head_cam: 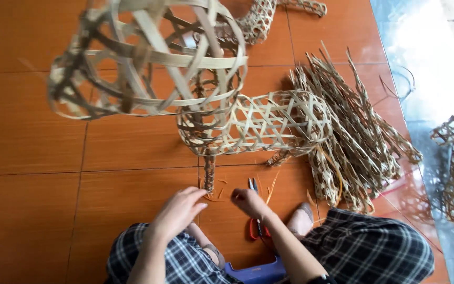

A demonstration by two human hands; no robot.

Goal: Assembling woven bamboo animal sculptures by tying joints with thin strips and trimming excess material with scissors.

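Bamboo strips make the woven frame [258, 123] at twelve o'clock. My right hand [249, 202] curls together by the red scissors [255, 210]; my left hand [178, 213] lies half open, empty.

Seated person, plaid trousers, seen from above on an orange tiled floor [27, 210]. Left hand [177, 210] lies palm down, fingers curled loosely, just beside the thin wrapped leg [209, 171] of a woven bamboo frame [269, 123]. Right hand [249, 202] hovers close to red-handled scissors [253, 210] lying on the floor; contact unclear. Small bamboo trimmings [217, 195] lie between the hands. Blurred woven basket [143, 58] close to the camera. Heap of unfinished woven pieces [358, 137] to the right.
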